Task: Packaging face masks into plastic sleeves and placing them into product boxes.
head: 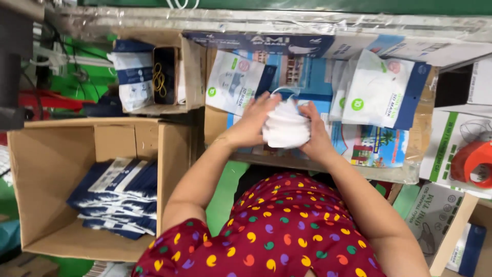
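1. Both hands are at the middle of the work surface. The left hand (pixel 252 124) and right hand (pixel 315 134) press in from either side of a stack of white face masks (pixel 286 128), fingers curled closed around it. The stack sits just above the plastic-covered table (pixel 389 172), apparently lifted clear of it.
2. Empty white-and-blue pouches (pixel 382 90) lie just beside the right hand; another pouch (pixel 234 82) lies beyond the left. None is open in either hand, so the held stack is judged not yet bagged.
3. The large cardboard box (pixel 46 169) at the person's left holds filled dark-blue packs (pixel 118 197), covering only part of its floor. Judged: some packs are finished, and much room is left.
4. A smaller carton (pixel 189 72) behind it holds more pouches and rubber bands (pixel 159 79).
5. A red tape dispenser (pixel 474 164) rests at the right edge, untouched.
6. The number of masks in the stack cannot be told; the layers blur together.
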